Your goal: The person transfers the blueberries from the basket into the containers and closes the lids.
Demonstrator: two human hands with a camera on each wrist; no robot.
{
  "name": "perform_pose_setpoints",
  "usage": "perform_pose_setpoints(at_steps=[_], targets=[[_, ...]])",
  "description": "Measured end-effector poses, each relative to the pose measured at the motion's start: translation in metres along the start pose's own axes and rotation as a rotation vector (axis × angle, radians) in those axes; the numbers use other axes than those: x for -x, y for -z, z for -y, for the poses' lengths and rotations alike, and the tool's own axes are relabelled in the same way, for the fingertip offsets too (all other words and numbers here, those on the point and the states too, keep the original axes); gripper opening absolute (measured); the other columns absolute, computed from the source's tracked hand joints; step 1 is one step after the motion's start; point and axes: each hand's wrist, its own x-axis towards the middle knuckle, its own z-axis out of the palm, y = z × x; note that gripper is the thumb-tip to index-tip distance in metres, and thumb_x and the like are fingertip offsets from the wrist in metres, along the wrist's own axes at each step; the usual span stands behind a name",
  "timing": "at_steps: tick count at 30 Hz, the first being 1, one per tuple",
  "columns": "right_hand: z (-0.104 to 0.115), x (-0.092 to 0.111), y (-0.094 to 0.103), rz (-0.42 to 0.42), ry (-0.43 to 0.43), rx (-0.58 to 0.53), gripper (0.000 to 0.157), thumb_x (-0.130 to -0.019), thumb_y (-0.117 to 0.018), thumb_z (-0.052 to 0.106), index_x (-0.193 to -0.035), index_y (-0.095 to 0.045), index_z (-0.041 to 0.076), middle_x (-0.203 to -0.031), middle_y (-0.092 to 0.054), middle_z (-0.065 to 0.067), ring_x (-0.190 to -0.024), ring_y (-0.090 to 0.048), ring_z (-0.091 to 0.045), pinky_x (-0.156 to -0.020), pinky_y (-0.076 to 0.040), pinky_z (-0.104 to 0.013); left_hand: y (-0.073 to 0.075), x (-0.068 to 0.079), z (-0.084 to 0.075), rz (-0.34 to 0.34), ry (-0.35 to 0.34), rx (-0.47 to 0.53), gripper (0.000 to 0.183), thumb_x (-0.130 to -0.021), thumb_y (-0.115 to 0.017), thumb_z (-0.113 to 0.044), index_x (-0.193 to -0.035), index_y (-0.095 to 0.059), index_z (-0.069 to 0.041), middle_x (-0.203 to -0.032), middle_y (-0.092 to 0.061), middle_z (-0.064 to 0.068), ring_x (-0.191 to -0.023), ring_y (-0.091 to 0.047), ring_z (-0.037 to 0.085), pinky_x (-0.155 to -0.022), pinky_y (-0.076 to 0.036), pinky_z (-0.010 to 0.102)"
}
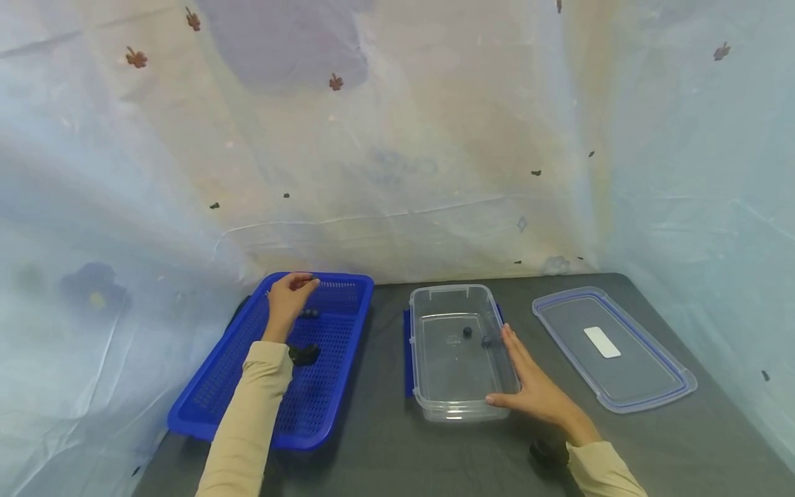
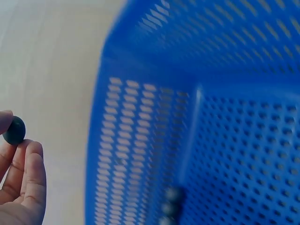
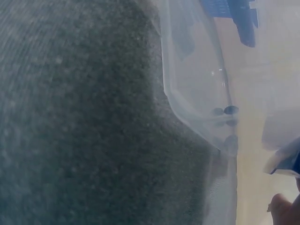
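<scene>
My left hand (image 1: pixel 290 298) is over the far end of the blue basket (image 1: pixel 310 442). Between thumb and fingertips it pinches a small, dark green ball (image 2: pixel 14 131), clear in the left wrist view. Inside the basket, several similar dark balls (image 2: pixel 172 206) lie in a row along one wall. With fingers stretched along the right side and the thumb at the near right corner, my right hand (image 1: pixel 537 393) touches the clear plastic container (image 1: pixel 456 404). A dark ball (image 1: pixel 467 332) sits on the container's floor, with another (image 1: pixel 487 341) near its right wall.
To the right, a clear lid (image 1: pixel 646 376) with a blue seal and white label lies flat on the dark table (image 1: pixel 385 455). The container's blue side clips (image 1: pixel 408 352) stick out. A patterned plastic sheet (image 1: pixel 397 138) hangs behind and around the table.
</scene>
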Motion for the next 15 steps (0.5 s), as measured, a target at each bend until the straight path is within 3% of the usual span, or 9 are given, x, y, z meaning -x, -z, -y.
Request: perform_pose_setpoints(at_steps=[6,15], targets=[[-0.001,0.000,-0.001,-0.016,0.007,-0.011,0.120,-0.072,-0.084,0.034,-0.155,-0.003,0.003,-0.160,0.001,-0.017,-0.142,-0.005,-0.044,-0.101,-0.018,-0.071,-0.007,0.003,-0.032,0.070,-0.033,0.054,0.034,-0.091,-0.070,-0.024,-0.117,-0.066,-0.002,-0.112,-0.065,0.018,-0.105,-0.059,0.030,-0.089,-0.047,0.044],[-0.005,0.001,-0.004,-0.028,0.016,-0.033,0.119,-0.073,-0.085,0.032,-0.155,-0.004,0.004,-0.161,-0.001,-0.016,-0.142,-0.007,-0.044,-0.101,-0.018,-0.070,-0.030,0.019,-0.074,0.225,-0.188,0.114,0.031,-0.092,-0.069,-0.023,-0.115,-0.066,-0.003,-0.109,-0.065,0.015,-0.105,-0.060,0.028,-0.090,-0.047,0.044]])
